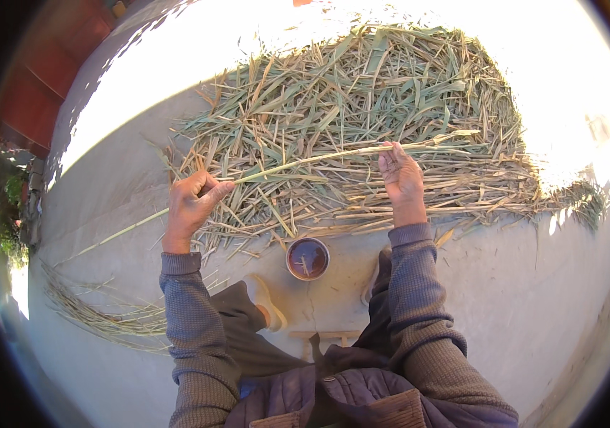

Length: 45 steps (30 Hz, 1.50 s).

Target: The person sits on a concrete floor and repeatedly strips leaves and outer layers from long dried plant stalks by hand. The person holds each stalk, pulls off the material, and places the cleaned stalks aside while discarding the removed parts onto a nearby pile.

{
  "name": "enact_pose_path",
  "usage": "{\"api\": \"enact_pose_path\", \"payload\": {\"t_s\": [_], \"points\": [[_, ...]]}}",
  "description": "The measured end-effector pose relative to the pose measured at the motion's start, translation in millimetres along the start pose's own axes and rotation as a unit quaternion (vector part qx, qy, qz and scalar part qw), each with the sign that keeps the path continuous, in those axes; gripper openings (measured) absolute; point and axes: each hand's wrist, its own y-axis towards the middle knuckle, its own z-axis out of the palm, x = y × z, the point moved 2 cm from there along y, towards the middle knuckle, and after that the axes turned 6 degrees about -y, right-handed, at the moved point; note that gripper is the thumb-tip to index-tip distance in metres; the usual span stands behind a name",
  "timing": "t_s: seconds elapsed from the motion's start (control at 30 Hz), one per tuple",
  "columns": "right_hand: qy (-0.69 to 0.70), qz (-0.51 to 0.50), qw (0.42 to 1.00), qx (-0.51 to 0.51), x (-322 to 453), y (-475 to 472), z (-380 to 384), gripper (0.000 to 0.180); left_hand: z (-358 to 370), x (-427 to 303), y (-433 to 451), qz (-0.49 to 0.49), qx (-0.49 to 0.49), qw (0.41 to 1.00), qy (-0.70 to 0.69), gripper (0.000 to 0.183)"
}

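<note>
A long pale reed stalk (305,161) stretches across my view, held in both hands. My left hand (193,206) is closed around it, and the thin end runs on down to the left towards the floor. Near its leafy, dry end, my right hand (402,174) pinches the stalk between thumb and fingers. Beneath the stalk lies a broad heap of cut reed leaves and stems (337,107), green and straw-coloured. Longer dry stalks (460,187) lie side by side along its near right edge.
A round bowl of dark liquid (308,259) with bits of stem in it stands on the concrete floor (497,299) between my feet. A bundle of thin stripped stalks (107,315) lies at lower left. Part of a wooden stool (326,335) shows beneath me. Red panels (53,69) stand at upper left.
</note>
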Motion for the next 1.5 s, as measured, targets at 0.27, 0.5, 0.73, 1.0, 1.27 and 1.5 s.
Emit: {"api": "enact_pose_path", "payload": {"t_s": [0.27,0.5,0.73,1.0,1.27,1.5], "points": [[0.014,0.002,1.000,0.003,-0.8,-4.0,3.9,0.009,-14.4,2.4,-4.2,-0.033,-0.014,0.999,-0.002,0.034],[-0.030,0.006,0.998,-0.050,-10.6,9.8,-18.9,0.006,-20.7,14.2,-1.3,-0.041,-0.046,0.998,0.024,0.036],[-0.140,0.095,0.985,0.024,-57.1,-20.9,40.2,0.007,-15.8,17.5,3.2,-0.035,-0.142,0.989,-0.016,0.037],[-0.485,0.026,0.872,0.062,-87.2,-0.9,48.0,0.048,1.2,18.2,3.1,-0.022,-0.047,0.999,0.014,0.036],[0.011,0.009,0.985,0.173,-57.5,-16.3,78.7,0.032,8.2,25.6,-8.4,-0.073,0.041,0.996,-0.007,0.038],[-0.073,0.000,0.996,0.054,-62.8,-22.1,76.1,0.014,21.0,33.7,-17.0,-0.066,0.024,0.997,-0.015,0.039]]}}
